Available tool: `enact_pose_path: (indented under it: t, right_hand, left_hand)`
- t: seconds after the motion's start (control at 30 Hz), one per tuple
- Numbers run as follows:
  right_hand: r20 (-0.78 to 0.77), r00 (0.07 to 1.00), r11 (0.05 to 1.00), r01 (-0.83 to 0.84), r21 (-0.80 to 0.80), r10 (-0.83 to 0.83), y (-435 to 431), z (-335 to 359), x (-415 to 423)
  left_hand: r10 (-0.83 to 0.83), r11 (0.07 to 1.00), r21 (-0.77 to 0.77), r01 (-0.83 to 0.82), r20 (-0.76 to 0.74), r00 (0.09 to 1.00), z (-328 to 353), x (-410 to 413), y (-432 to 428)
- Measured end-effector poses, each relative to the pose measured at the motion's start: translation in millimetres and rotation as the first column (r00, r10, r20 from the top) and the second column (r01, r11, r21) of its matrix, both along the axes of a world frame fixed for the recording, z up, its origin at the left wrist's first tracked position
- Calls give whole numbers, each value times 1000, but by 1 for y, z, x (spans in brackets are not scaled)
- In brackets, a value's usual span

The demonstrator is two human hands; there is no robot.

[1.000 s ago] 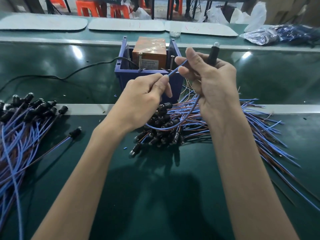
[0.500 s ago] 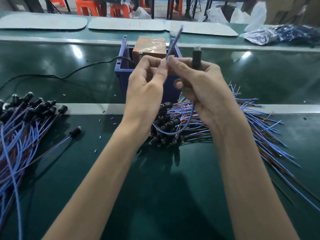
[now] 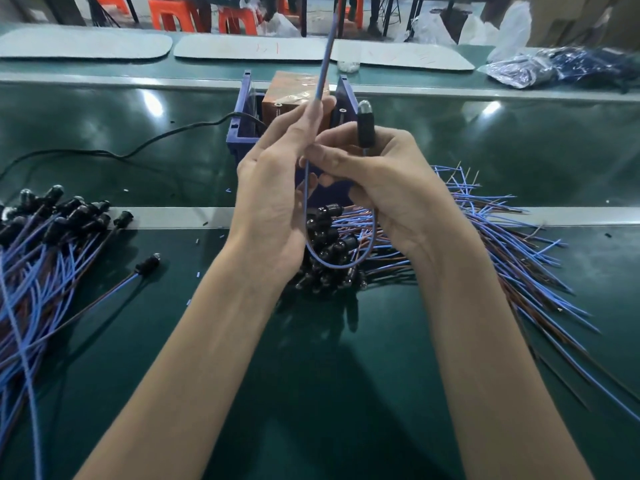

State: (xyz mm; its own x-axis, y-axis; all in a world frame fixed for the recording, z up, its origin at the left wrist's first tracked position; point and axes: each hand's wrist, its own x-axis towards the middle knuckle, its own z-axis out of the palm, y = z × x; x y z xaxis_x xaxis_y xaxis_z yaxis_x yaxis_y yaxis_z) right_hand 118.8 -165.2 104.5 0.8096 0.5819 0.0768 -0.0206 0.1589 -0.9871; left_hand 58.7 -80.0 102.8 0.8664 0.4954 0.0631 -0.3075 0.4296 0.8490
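My right hand [image 3: 384, 188] grips a black lamp holder [image 3: 365, 128] upright, its clear bulb tip pointing up. From it a blue wire [image 3: 323, 62] loops down under both hands and rises between them, its free end standing tall above my fingers. My left hand [image 3: 277, 188] pinches that wire just below the free end. Both hands hover above a pile of black lamp holders with blue and brown wires [image 3: 346, 244] on the green table. Behind the hands stands a blue fixture with an orange block [image 3: 291, 95].
A second heap of wired lamp holders [image 3: 45, 237] lies at the left, one single piece [image 3: 147, 263] apart from it. Loose wire ends [image 3: 519, 254] fan out to the right. A black cable [image 3: 138, 147] runs left from the fixture. Plastic bags [image 3: 554, 67] sit far right.
My left hand slid up the blue wire and drew its free end upright. Both hands came closer together in front of the fixture. The lamp holder stays in my right hand.
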Motion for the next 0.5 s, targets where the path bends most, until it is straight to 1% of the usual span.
enact_pose_path:
  t: [0.07, 0.1, 0.2, 0.3, 0.37, 0.43, 0.5]
  right_hand:
    - [-11, 1000, 1000, 15, 8, -15, 0, 1, -1]
    - [-14, 999, 1000, 31, 3, -31, 0, 2, 0]
    - [0, 995, 995, 101, -25, -101, 0, 1, 3]
    - [40, 982, 982, 184, -38, -183, 0, -2, 7]
    - [18, 978, 978, 209, 0, -209, 0, -2, 8]
    - [-28, 970, 969, 243, 39, -242, 1, -2, 9]
    - [-31, 951, 950, 309, 38, -308, 1, -3, 12]
  left_hand:
    - [52, 998, -37, -53, -23, 998, -1, 2, 4]
    - [95, 995, -23, -96, -60, 994, -1, 3, 6]
    - [250, 967, 97, -238, -155, 956, -4, 4, 15]
    - [360, 922, 210, -325, -157, 920, -7, 4, 26]
    - [403, 897, 264, -355, -155, 902, -7, 3, 34]
    - [439, 874, 298, -383, -150, 886, -8, 4, 40]
    - [456, 865, 303, -400, -139, 879, -9, 6, 44]
